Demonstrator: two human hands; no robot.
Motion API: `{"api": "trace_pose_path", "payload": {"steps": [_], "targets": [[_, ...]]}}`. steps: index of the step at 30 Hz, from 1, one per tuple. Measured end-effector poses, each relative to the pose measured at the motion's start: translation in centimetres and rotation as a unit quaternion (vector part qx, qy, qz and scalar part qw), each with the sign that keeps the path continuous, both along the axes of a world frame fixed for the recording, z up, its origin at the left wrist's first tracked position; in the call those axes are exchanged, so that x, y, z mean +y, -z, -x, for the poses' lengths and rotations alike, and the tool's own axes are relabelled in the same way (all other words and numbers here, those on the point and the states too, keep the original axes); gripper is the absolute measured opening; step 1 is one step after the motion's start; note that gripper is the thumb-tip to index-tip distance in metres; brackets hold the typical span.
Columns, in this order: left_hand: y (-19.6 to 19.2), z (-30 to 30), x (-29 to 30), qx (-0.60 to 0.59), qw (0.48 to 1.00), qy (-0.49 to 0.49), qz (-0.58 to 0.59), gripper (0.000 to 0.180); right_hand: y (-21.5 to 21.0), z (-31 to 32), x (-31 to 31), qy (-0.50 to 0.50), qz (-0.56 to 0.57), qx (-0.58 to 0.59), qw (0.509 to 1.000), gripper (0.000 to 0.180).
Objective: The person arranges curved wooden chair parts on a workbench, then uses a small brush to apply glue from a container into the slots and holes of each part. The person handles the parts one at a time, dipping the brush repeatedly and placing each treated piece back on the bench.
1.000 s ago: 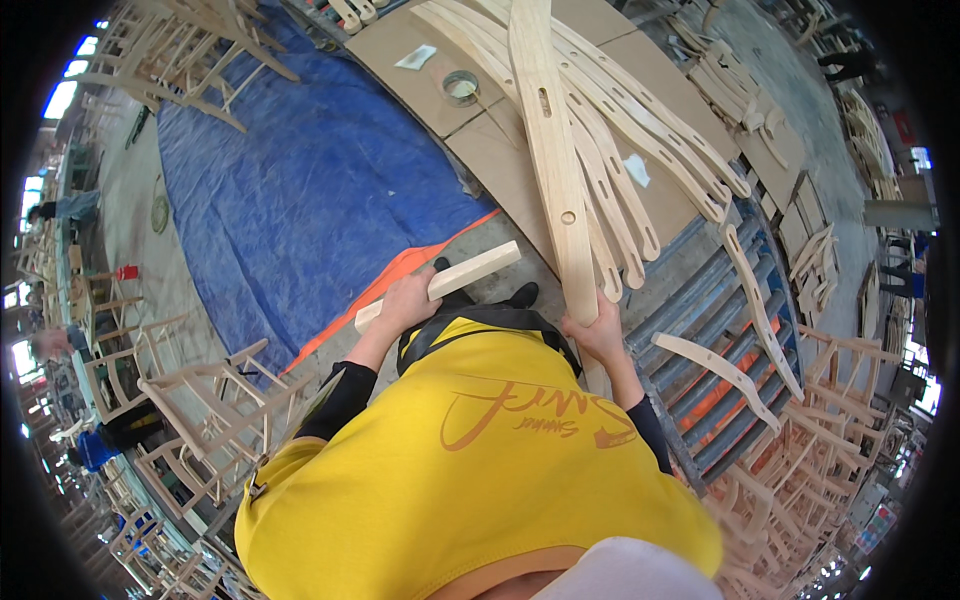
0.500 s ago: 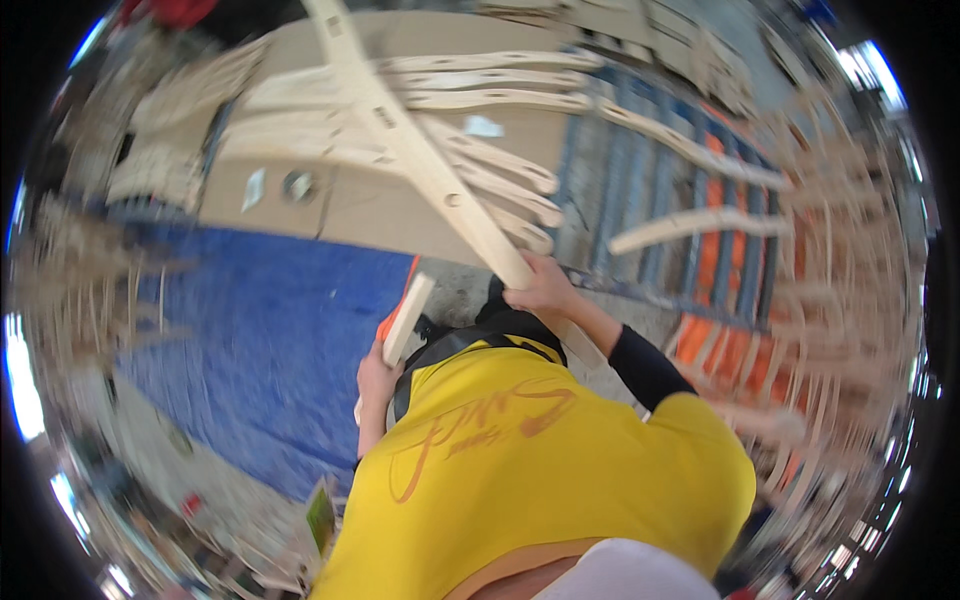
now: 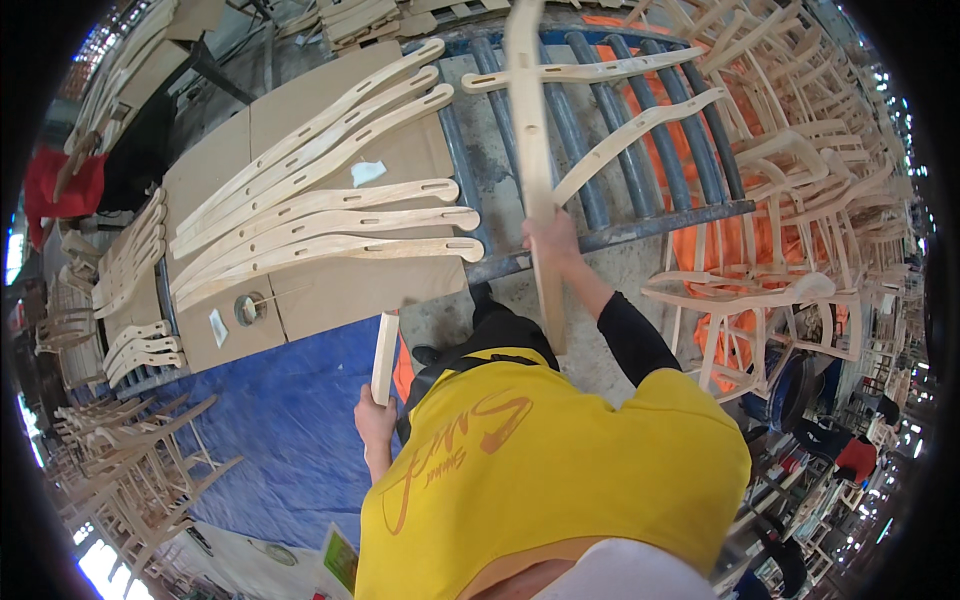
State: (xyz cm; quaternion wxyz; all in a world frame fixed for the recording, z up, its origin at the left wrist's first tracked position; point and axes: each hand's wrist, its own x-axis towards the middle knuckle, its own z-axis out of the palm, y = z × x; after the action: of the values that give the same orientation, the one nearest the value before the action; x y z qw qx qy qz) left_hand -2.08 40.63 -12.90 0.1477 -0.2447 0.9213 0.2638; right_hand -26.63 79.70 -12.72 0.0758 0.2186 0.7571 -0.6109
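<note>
My right hand (image 3: 553, 240) is wrapped round a long pale wooden chair post (image 3: 529, 125) with slots along it; the post stretches away from me over the roller conveyor (image 3: 650, 228). Lower down, at my left side, my left hand (image 3: 375, 420) grips a short square wooden block (image 3: 385, 355) that points up and away. In front of me, several curved slotted wooden posts (image 3: 340, 222) lie in two fanned groups on a cardboard sheet (image 3: 400, 285). Two more pieces rest on the rollers: a slotted post (image 3: 610, 71) and a curved wooden piece (image 3: 640, 124).
A blue tarp (image 3: 260, 420) covers the floor at the left. Wooden chair frames (image 3: 715, 305) crowd the right side, with more frames (image 3: 140, 470) at the left. A tape roll (image 3: 248, 308) sits on the cardboard. A person in red (image 3: 62, 185) is at the far left.
My view has turned to the right. The chair post in my right hand has swung from leaning left over the cardboard to nearly straight ahead over the rollers. My left hand keeps the block.
</note>
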Motion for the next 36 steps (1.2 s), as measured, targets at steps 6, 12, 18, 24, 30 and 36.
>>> {"api": "trace_pose_path", "payload": {"steps": [6, 12, 18, 24, 30, 36], "targets": [[-0.6, 1.5, 1.6, -0.025, 0.999, -0.004, 0.021, 0.029, 3.9, 4.5, 7.2, 0.151, -0.002, 0.015, 0.988, 0.028], [-0.6, 1.7, 3.9, -0.043, 0.999, -0.012, 0.02, 0.032, 5.2, 10.9, 10.3, 0.282, 0.061, 0.028, 0.957, 0.023], [-1.7, 2.0, 6.1, -0.051, 0.998, -0.022, 0.016, 0.04, 16.0, 15.4, 16.4, 0.27, 0.166, -0.004, 0.949, 0.044], [-3.3, 2.5, 6.6, -0.069, 0.996, -0.049, -0.004, 0.037, 22.9, 21.6, 21.7, 0.222, 0.192, -0.095, 0.951, 0.053], [-1.9, 0.7, 7.4, -0.061, 0.997, -0.052, -0.011, 0.039, 21.3, 22.9, 20.7, 0.179, 0.066, -0.218, 0.957, 0.055], [-2.0, -2.1, 7.2, -0.048, 0.994, -0.097, -0.007, 0.042, 20.9, 21.5, 16.0, 0.24, 0.122, -0.113, 0.956, 0.046]]}}
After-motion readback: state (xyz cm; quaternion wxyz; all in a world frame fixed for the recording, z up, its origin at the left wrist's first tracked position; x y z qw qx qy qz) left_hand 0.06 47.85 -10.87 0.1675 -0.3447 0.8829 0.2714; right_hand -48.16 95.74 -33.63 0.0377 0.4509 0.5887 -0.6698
